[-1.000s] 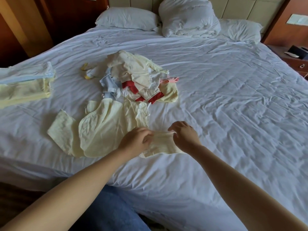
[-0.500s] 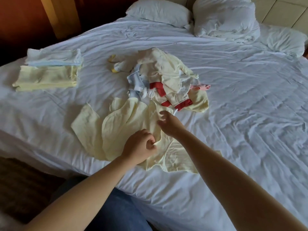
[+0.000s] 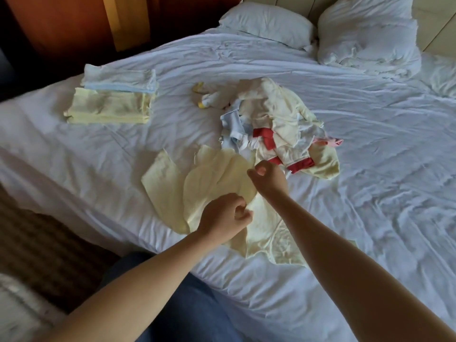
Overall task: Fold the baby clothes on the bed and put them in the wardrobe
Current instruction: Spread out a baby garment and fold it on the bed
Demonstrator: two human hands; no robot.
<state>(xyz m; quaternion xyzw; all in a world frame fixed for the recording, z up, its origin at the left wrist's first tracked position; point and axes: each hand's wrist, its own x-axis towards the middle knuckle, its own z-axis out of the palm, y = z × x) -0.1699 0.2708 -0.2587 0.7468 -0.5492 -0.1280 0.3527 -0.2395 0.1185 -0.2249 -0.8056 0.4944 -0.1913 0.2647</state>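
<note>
Head view, done: folded stack (image 3: 111,99) lies on the bed (image 3: 370,193), far left.
In hand: yellow garment (image 3: 217,178), spread at the near edge; left hand (image 3: 224,217) and right hand (image 3: 269,178) each pinch its cloth.
Outstanding: unfolded pile (image 3: 278,124) just beyond it; wardrobe step judged not begun.

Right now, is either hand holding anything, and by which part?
Both hold the pale yellow garment: the left hand pinches its folded-over edge near the middle, the right hand pinches the same edge farther up, beside the unfolded pile.
</note>
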